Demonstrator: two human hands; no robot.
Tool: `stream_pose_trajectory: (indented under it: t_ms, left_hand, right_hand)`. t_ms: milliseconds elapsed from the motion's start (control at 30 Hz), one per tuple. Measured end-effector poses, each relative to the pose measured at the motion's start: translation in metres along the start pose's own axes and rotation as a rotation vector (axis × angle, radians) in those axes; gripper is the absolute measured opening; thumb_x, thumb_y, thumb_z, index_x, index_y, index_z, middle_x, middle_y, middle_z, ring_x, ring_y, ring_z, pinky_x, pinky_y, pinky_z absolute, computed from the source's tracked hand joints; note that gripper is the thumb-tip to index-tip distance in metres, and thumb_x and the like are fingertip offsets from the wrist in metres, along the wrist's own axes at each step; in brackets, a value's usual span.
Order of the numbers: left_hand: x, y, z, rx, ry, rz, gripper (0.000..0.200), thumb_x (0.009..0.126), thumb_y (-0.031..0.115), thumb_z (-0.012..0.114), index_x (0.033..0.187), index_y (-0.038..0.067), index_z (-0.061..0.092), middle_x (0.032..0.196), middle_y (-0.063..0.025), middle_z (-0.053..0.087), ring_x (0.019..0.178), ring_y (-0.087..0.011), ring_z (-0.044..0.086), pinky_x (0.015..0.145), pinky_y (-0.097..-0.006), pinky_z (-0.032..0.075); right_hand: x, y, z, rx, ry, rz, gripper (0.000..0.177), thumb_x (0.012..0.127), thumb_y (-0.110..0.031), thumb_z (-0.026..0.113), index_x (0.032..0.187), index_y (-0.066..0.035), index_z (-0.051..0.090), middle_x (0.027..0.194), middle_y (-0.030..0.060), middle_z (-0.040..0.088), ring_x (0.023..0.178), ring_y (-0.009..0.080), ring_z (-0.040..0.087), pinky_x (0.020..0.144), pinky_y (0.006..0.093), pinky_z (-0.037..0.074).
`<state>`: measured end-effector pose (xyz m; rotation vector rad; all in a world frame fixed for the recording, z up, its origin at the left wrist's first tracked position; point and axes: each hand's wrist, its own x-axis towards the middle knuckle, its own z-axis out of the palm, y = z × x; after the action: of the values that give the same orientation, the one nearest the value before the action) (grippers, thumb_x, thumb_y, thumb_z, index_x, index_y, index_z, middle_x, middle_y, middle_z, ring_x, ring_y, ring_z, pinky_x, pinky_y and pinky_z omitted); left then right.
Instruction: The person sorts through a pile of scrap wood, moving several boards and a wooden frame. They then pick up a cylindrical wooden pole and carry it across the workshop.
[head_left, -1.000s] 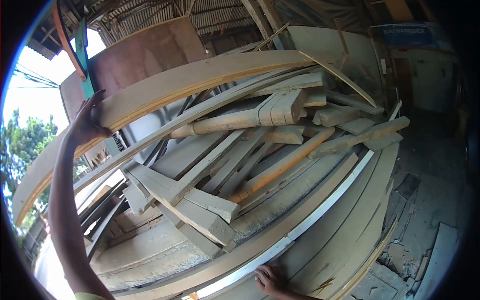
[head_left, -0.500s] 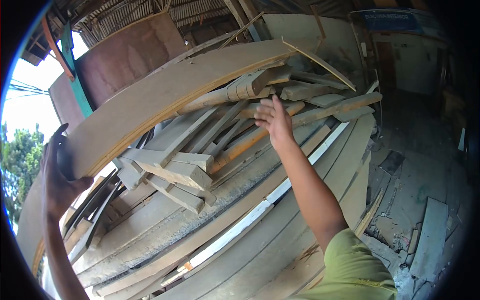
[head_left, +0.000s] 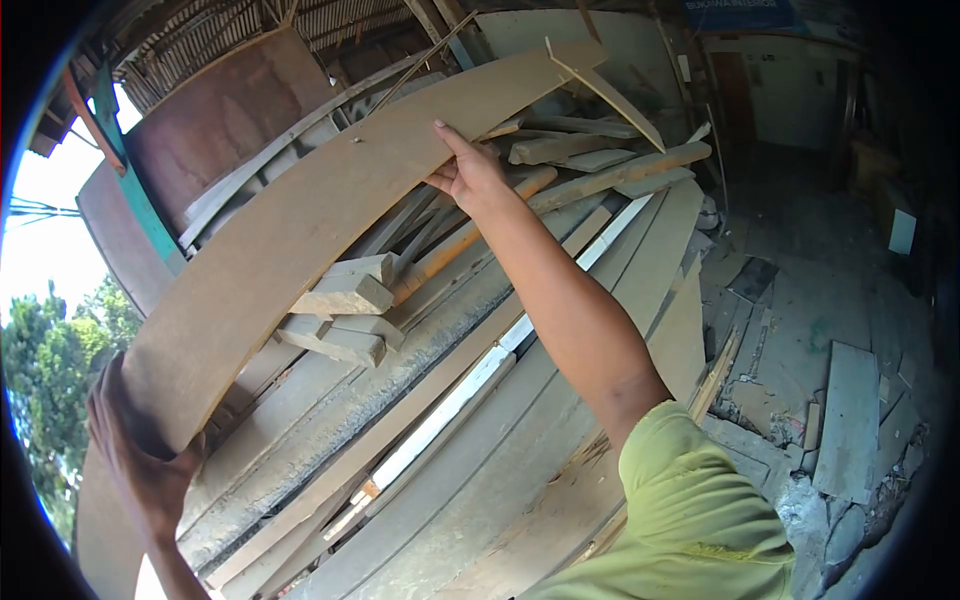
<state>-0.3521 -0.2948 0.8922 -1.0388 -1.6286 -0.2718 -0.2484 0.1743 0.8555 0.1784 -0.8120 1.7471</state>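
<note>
A: Where is the long board?
B: It runs diagonally across the stacked wood, from lower left to upper right of the view.
A: State of the left hand?
B: Clasped around the board's lower-left part, thumb at the near edge.
A: And the right hand?
B: Gripping the near edge farther up, thumb on the broad face.
A: Adjacent items?
B: A thin stick at the board's upper end; an orange pole among the wood.
</note>
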Motion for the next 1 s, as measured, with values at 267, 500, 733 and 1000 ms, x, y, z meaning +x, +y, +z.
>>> stream_pose_trajectory:
  t_ms: [267, 500, 733, 1000]
  left_hand:
    - [-0.093, -0.023, -0.042, -0.31, -0.143, -0.193, 0.099, 0.043, 0.009, 0.073, 0.137, 0.011, 0.042, 0.133, -0.011, 0.048, 0.125, -0.0326, 0.043, 0.11, -0.0464, 0.029]
    - [-0.224, -0.034, -0.057, -0.55, -0.435, -0.219, 0.096, 0.041, 0.02, 0.074, 0.132, 0.006, 0.046, 0.128, -0.0145, 0.052, 0.121, -0.0367, 0.046, 0.106, -0.0471, 0.033]
    - [-0.337, 0.008, -0.048, -0.834, -0.954, -0.336, 0.084, 0.039, 0.02, 0.085, 0.117, 0.008, 0.055, 0.12, -0.0147, 0.056, 0.114, -0.039, 0.047, 0.097, -0.0504, 0.039]
    - [-0.478, 0.039, 0.004, -1.084, -1.484, -0.45, 0.07, 0.047, 0.032, 0.084, 0.109, 0.009, 0.062, 0.11, -0.0101, 0.062, 0.106, -0.032, 0.054, 0.098, -0.0429, 0.04]
  right_hand:
    - [-0.133, -0.027, 0.024, -0.232, 0.079, -0.13, 0.056, 0.079, -0.028, 0.076, 0.12, -0.005, 0.045, 0.109, 0.0113, 0.058, 0.094, 0.0228, 0.063, 0.076, 0.0382, 0.058]
    - [-0.299, -0.018, -0.025, -0.238, 0.282, -0.021, 0.056, 0.077, -0.018, 0.076, 0.121, -0.004, 0.044, 0.117, 0.0082, 0.056, 0.11, 0.0213, 0.056, 0.095, 0.0392, 0.048]
    - [-0.462, 0.007, -0.125, -0.511, 0.723, 0.208, 0.046, 0.081, -0.022, 0.07, 0.121, -0.005, 0.055, 0.118, 0.0068, 0.06, 0.111, 0.0214, 0.056, 0.096, 0.0367, 0.044]
    - [-0.612, 0.063, -0.293, -0.702, 1.158, 0.606, 0.034, 0.076, -0.013, 0.07, 0.107, -0.009, 0.06, 0.106, 0.0062, 0.061, 0.101, 0.0237, 0.059, 0.086, 0.0383, 0.049]
